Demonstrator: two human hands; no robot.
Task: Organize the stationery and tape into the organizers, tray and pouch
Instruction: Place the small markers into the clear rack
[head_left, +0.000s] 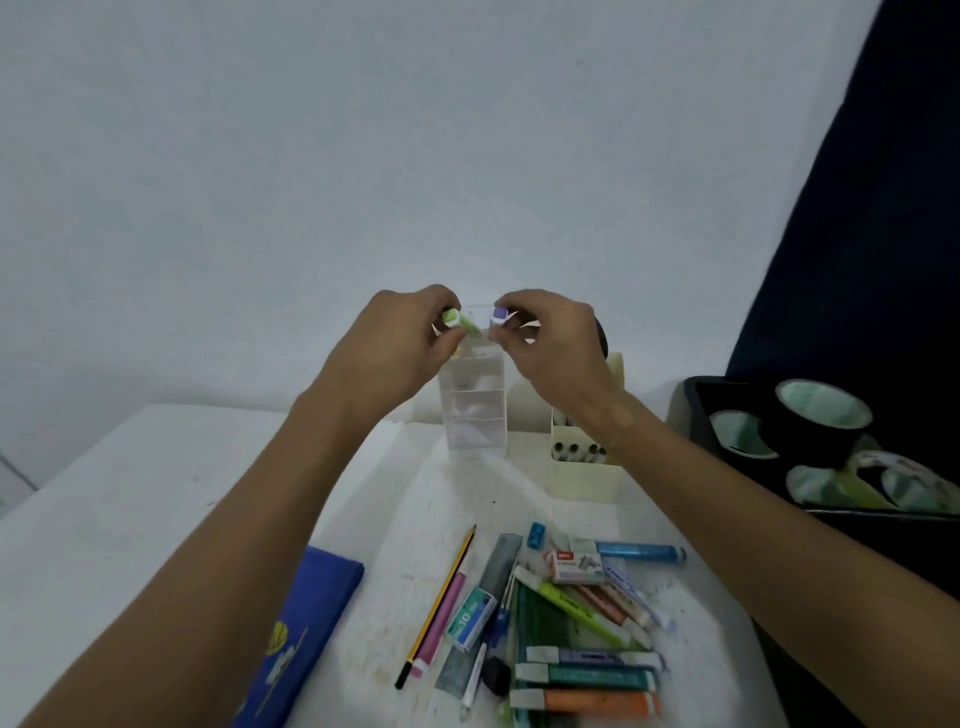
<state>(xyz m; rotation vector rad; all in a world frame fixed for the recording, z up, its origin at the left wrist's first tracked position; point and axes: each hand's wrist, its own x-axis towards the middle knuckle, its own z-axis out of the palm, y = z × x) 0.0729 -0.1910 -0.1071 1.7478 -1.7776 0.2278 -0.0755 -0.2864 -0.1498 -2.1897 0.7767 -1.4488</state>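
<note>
Left hand (402, 340) pinches a green eraser (97, 319), its long axis slanting down-right; right hand (550, 338) pinches a purple eraser (497, 315) end-on, both above the clear organizer (475, 415).

Two hands, each holding one small eraser-like piece: a green one (456, 320) and a purple one (499, 315). Two organizers: one clear (475, 415), one cream (587, 467). One black tray (691, 415) with perhaps four tape rolls. One blue pouch (306, 623). Two staple boxes. One pencil (436, 605).
</note>
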